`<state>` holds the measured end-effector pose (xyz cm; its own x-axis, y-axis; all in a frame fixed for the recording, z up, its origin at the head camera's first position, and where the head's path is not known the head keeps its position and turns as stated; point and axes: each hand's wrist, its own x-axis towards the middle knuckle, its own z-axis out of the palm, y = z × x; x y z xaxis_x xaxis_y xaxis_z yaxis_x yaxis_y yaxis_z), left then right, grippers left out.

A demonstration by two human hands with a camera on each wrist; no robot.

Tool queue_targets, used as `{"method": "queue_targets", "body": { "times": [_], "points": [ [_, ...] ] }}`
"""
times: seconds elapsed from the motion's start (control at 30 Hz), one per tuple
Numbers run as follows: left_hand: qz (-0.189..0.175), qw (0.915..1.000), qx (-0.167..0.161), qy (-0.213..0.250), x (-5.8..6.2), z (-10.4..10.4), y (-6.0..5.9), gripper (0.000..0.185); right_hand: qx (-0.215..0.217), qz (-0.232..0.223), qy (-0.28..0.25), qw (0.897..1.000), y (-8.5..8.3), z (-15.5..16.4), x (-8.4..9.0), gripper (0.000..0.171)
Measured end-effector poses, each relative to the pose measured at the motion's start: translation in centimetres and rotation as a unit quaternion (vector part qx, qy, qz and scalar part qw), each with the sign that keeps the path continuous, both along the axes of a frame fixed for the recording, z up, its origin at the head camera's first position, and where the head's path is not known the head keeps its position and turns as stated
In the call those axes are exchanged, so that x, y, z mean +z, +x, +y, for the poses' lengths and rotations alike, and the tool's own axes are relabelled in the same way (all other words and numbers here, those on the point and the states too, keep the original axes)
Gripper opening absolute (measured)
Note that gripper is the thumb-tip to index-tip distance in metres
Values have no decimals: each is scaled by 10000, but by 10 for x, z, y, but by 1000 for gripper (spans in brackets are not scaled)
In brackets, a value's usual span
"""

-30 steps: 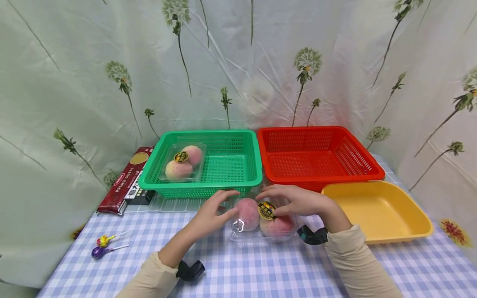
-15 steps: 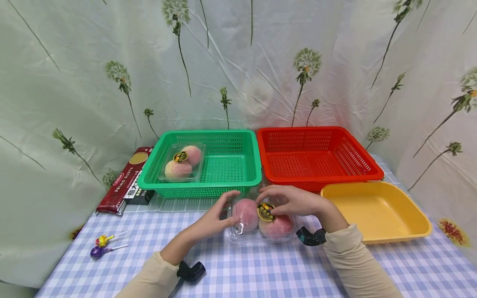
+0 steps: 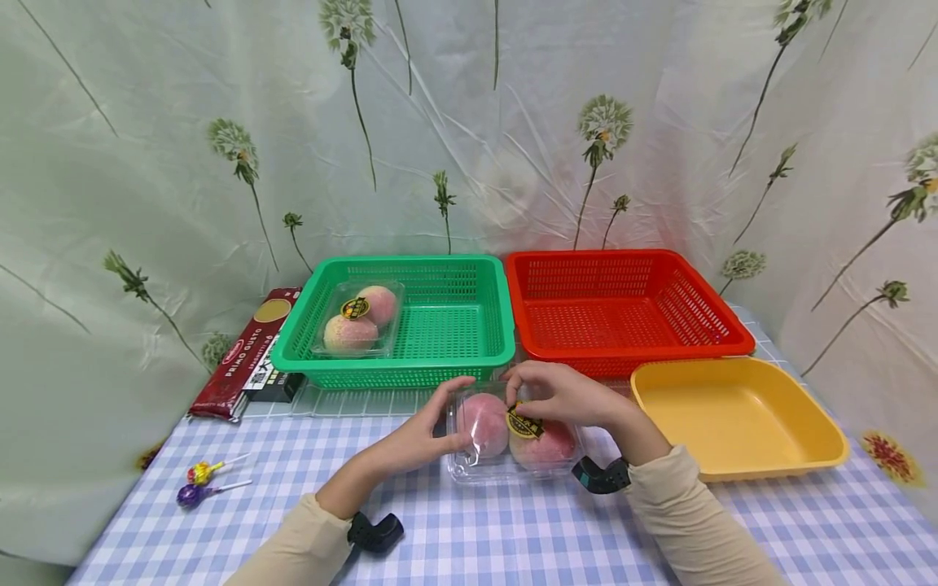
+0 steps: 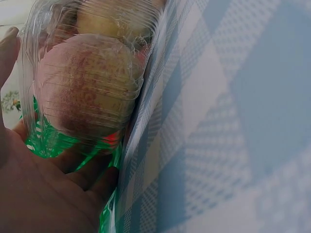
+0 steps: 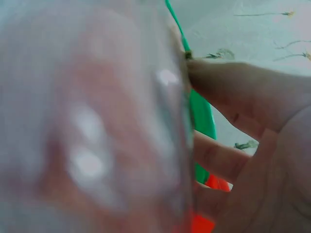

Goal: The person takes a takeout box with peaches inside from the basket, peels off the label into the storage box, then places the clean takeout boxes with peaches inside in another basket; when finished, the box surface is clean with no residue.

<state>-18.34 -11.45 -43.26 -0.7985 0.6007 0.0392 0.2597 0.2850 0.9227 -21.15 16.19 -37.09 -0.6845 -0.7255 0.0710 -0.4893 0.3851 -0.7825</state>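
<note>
A clear plastic clamshell box (image 3: 469, 472) with two pink peaches (image 3: 484, 425) lies on the checked cloth in front of the green basket. My left hand (image 3: 421, 435) grips its left end, thumb in front and fingers behind; the left wrist view shows the fingers curving past the box (image 4: 87, 87). Over the lid, my right hand (image 3: 564, 395) is bent down, thumb and forefinger pinching at the upper edge of a round black-and-gold sticker (image 3: 526, 425). In the right wrist view the box fills the left half, blurred, with my right hand (image 5: 252, 141) beside it.
Behind stand a green basket (image 3: 396, 374) holding another box of peaches (image 3: 352, 332) and a red basket (image 3: 579, 355). A yellow tray (image 3: 733, 415) is at right. Two lollipops (image 3: 201, 484) and a red spaghetti pack (image 3: 245, 358) lie at left.
My right hand has shifted left across the lid, its thumb drawing close to the forefinger at the sticker, which now sits slightly turned. My left hand has closed in on the box's left end.
</note>
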Motion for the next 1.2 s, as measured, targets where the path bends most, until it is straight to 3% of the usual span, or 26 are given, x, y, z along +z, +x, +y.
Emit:
{"method": "queue_targets", "body": {
  "times": [0.13,0.43,0.67,0.9,1.03,1.2],
  "points": [
    [-4,10000,-42,17,1,0,0,79,-112,43,-2,9999,1,-2,1,14],
    [-38,10000,-69,-2,2,0,1,79,323,405,242,9984,1,6,5,13],
    [-52,10000,-18,-78,2,0,1,77,391,-21,95,9992,0,17,11,15],
    [-58,9999,22,-106,2,1,1,76,602,-331,-310,9972,-1,32,20,5],
    [-34,9999,58,-138,1,0,1,76,387,-314,-381,9980,-2,41,26,4],
    [-1,9998,97,-192,1,0,1,76,-348,-141,-344,9987,-2,57,35,5]
  ]
}}
